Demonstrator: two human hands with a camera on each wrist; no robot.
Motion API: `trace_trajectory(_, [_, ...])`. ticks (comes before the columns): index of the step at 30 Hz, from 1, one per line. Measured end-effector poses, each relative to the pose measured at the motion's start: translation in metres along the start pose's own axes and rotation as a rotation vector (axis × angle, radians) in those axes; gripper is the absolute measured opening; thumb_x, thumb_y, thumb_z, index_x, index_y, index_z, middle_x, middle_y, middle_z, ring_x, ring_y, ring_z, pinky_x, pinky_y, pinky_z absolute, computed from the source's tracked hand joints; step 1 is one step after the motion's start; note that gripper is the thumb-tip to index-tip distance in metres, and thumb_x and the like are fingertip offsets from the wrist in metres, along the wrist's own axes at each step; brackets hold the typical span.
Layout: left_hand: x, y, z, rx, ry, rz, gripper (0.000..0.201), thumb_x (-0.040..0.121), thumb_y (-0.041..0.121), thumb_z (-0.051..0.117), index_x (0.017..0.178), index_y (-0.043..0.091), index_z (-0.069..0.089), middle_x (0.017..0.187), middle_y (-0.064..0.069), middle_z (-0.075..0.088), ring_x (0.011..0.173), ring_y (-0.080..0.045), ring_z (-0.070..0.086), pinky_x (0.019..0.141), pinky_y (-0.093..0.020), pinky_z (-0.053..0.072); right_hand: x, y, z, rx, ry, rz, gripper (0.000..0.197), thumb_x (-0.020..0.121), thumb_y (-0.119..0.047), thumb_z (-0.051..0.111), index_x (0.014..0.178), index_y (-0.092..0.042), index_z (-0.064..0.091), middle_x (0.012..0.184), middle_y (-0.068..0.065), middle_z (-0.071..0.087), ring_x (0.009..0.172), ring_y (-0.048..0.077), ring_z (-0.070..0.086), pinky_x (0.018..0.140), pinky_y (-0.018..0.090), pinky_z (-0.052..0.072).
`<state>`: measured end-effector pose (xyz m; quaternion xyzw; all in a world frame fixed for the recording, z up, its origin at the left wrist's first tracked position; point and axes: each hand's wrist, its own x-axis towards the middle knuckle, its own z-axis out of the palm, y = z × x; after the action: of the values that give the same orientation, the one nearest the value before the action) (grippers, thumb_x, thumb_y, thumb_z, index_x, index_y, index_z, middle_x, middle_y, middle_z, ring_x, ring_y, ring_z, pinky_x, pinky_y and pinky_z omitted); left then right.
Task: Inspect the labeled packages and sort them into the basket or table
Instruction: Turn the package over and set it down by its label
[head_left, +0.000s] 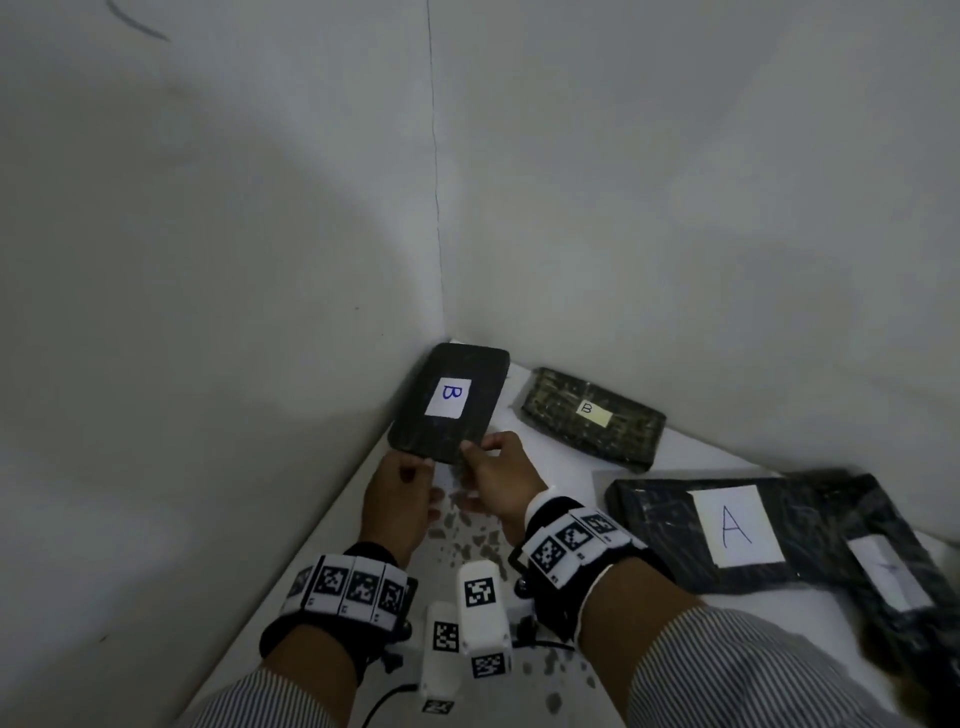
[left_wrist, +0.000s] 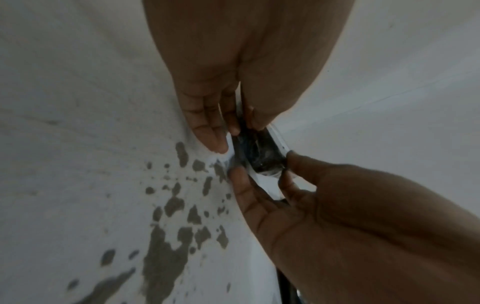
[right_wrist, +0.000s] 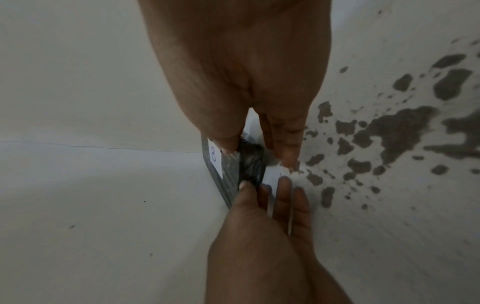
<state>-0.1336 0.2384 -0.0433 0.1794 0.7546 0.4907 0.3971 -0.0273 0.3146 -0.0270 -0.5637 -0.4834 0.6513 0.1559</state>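
Note:
A flat black package with a white label "B" (head_left: 449, 402) is held up over the far corner of the white table (head_left: 561, 467). My left hand (head_left: 415, 467) pinches its near edge from the left, and my right hand (head_left: 480, 452) pinches the same edge from the right. In the left wrist view my left hand (left_wrist: 237, 133) has thumb and fingers on the package's dark edge (left_wrist: 257, 152). In the right wrist view my right hand (right_wrist: 257, 156) grips the package (right_wrist: 250, 164), and the B label shows edge-on. No basket is in view.
A second black package labelled B (head_left: 592, 415) lies by the back wall. A large package labelled A (head_left: 717, 530) and another labelled package (head_left: 893, 577) lie at the right. Walls meet in a corner just behind. Grey chipped patches (head_left: 467, 540) mark the tabletop.

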Motion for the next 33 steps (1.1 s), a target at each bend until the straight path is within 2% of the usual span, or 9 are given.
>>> trace_trajectory(3, [-0.013,0.004,0.0,0.024,-0.028,0.021,0.012,0.099,0.023,0.06,0.089,0.017,0.06,0.093,-0.009,0.07,0.088,-0.03,0.07,0.069,-0.042,0.06,0.017,0.018,-0.001,-0.023,0.029,-0.057,0.05,0.067,-0.055,0.061,0.098,-0.018,0.053,0.106,0.019,0.07,0.1,0.036,0.07,0.09,0.06,0.058])
trace_trajectory(5, [-0.022,0.005,-0.005,0.03,-0.043,0.01,0.016,0.1,0.028,0.058,0.091,0.016,0.065,0.093,-0.008,0.071,0.092,-0.03,0.071,0.08,-0.05,0.062,-0.011,0.0,-0.01,0.001,0.043,-0.086,0.035,0.074,-0.041,0.063,0.095,-0.015,0.052,0.102,0.018,0.069,0.094,0.033,0.069,0.089,0.056,0.059])
trace_trajectory(8, [-0.038,0.015,-0.016,-0.052,-0.032,-0.047,0.034,0.101,0.044,0.056,0.101,0.011,0.067,0.099,-0.011,0.072,0.094,-0.03,0.071,0.074,-0.042,0.062,-0.064,-0.029,-0.036,-0.032,0.036,-0.181,0.017,0.094,-0.018,0.062,0.107,-0.016,0.05,0.094,0.008,0.064,0.081,0.022,0.062,0.071,0.038,0.055])
trace_trajectory(11, [-0.06,0.036,-0.017,-0.151,-0.084,-0.041,0.047,0.094,0.051,0.063,0.114,0.008,0.062,0.108,-0.013,0.072,0.096,-0.029,0.072,0.075,-0.042,0.062,-0.103,-0.038,-0.077,-0.082,0.023,-0.302,0.01,0.101,-0.017,0.056,0.11,-0.017,0.054,0.101,0.009,0.068,0.083,0.017,0.062,0.067,0.033,0.053])
trace_trajectory(15, [-0.098,0.066,-0.003,-0.295,-0.257,0.1,0.053,0.094,0.022,0.07,0.14,0.018,0.044,0.128,-0.007,0.065,0.109,-0.023,0.069,0.073,-0.032,0.062,-0.16,-0.037,-0.13,-0.07,0.052,-0.388,0.011,0.104,-0.014,0.054,0.103,-0.016,0.065,0.091,0.006,0.072,0.078,0.019,0.064,0.067,0.036,0.053])
trace_trajectory(18, [-0.132,0.081,0.012,-0.343,-0.403,0.215,0.077,0.086,0.008,0.078,0.146,0.034,0.038,0.132,0.004,0.062,0.114,-0.016,0.069,0.081,-0.039,0.062,-0.207,-0.033,-0.168,-0.014,0.112,-0.425,0.016,0.105,-0.012,0.053,0.101,-0.014,0.069,0.082,0.005,0.072,0.071,0.017,0.066,0.064,0.031,0.054])
trace_trajectory(24, [-0.217,0.102,0.06,-0.15,-0.592,0.31,0.07,0.069,0.014,0.087,0.13,0.021,0.052,0.12,-0.004,0.071,0.098,-0.019,0.075,0.068,-0.037,0.063,-0.277,-0.006,-0.236,0.168,0.295,-0.485,0.019,0.106,-0.017,0.053,0.105,-0.01,0.07,0.088,0.005,0.072,0.079,0.018,0.065,0.07,0.035,0.054])
trace_trajectory(28, [-0.271,0.096,0.103,-0.104,-0.585,0.319,0.057,0.077,0.011,0.085,0.118,0.017,0.046,0.107,-0.003,0.072,0.079,-0.022,0.077,0.063,-0.043,0.065,-0.307,0.021,-0.265,0.338,0.439,-0.519,0.019,0.104,-0.027,0.06,0.121,-0.023,0.066,0.113,0.011,0.075,0.099,0.027,0.073,0.083,0.042,0.06])
trace_trajectory(33, [-0.327,0.084,0.155,-0.047,-0.577,0.32,0.056,0.08,0.022,0.084,0.118,0.015,0.042,0.105,-0.005,0.072,0.072,-0.032,0.077,0.065,-0.046,0.064,-0.344,0.056,-0.297,0.29,0.47,-0.562,0.057,0.1,-0.022,0.067,0.149,-0.038,0.042,0.13,-0.003,0.071,0.118,0.017,0.07,0.097,0.042,0.059])
